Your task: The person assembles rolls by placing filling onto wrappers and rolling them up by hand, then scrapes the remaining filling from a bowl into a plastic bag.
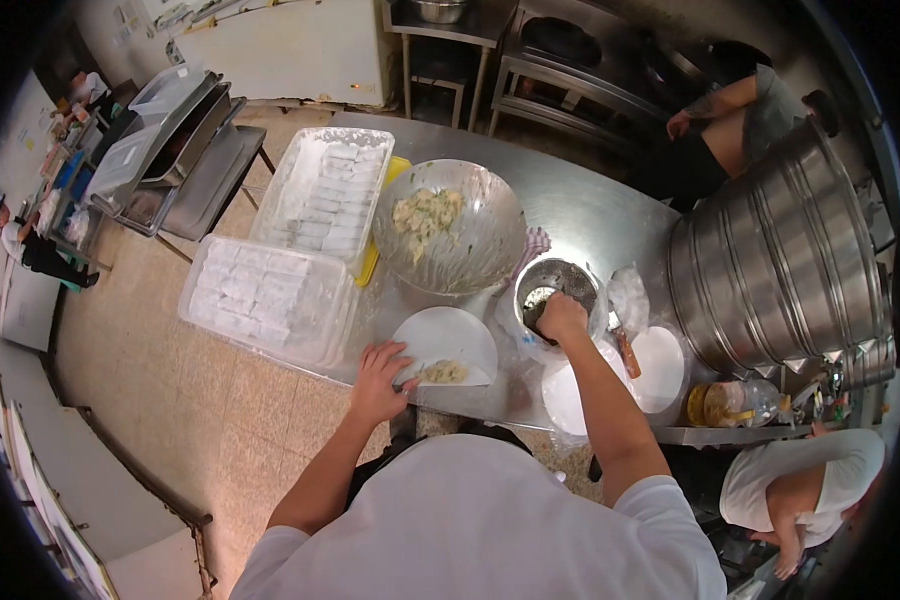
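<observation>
My left hand (378, 382) rests at the left edge of a thin white half-round wrapper (452, 335), fingers spread. A small strip of pale filling with green bits (442, 373) lies along its straight near edge. My right hand (562, 318) reaches down into a small metal pot (584, 272), and its fingertips are hidden in there. Behind the wrapper stands a large steel bowl (485, 215) with more filling (425, 220) in it. Stacked white round sheets (580, 390) in plastic lie below my right forearm, beside a wooden-handled tool (627, 355).
Two plastic trays (268, 240) (195, 300) of white rolls stand at the left. Tall stacked steel steamers (770, 250) rise at the right, near a bottle of yellow oil (720, 403). Co-workers are at the right (810, 490) and the far right back (770, 110).
</observation>
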{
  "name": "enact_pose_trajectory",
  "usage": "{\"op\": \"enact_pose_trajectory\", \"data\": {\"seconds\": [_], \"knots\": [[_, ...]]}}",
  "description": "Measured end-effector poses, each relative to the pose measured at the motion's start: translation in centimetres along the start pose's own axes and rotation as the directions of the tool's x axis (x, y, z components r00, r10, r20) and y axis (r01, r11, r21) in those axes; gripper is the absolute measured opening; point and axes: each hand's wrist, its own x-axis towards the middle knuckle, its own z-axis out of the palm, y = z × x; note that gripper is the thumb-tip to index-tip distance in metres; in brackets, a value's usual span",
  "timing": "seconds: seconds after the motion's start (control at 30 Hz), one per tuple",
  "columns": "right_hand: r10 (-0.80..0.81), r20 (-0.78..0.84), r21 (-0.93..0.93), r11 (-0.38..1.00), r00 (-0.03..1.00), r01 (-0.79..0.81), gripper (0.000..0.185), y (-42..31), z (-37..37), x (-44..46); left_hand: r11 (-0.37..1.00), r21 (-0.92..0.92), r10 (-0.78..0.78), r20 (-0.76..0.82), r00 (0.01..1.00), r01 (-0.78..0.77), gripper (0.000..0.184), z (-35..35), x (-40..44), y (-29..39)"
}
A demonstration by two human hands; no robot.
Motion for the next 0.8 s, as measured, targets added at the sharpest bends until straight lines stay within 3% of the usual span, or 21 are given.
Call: {"op": "enact_pose_trajectory", "data": {"seconds": [0.23, 0.43, 0.53, 0.63, 0.8], "knots": [[0.024, -0.147, 0.135, 0.991, 0.989, -0.004, 0.035, 2.1, 0.2, 1.8, 1.0, -0.003, -0.003, 0.02, 1.0, 0.003, 0.043, -0.3, 0.3, 0.3], [-0.396, 0.003, 0.239, 0.892, 0.918, 0.384, 0.027, 4.0, -0.9, 0.0, 1.0, -0.027, 0.012, -0.004, 1.0, -0.012, 0.046, 0.1, 0.4, 0.0], [-0.386, 0.025, 0.006, 0.922, 0.922, 0.386, 0.026, 3.4, -0.6, -1.1, 1.0, -0.015, 0.016, -0.01, 1.0, -0.016, 0.045, 0.1, 0.5, 0.1], [-0.353, 0.075, -0.053, 0.933, 0.933, 0.357, 0.025, 2.3, -1.3, -1.2, 1.0, -0.01, 0.0, -0.001, 1.0, 0.0, 0.043, 0.0, 0.5, 0.3], [-0.456, -0.17, -0.062, 0.89, 0.874, 0.452, 0.029, 2.3, 0.7, -0.1, 1.0, 0.003, -0.012, 0.004, 1.0, 0.012, 0.044, 0.0, 0.5, 0.5]]}}
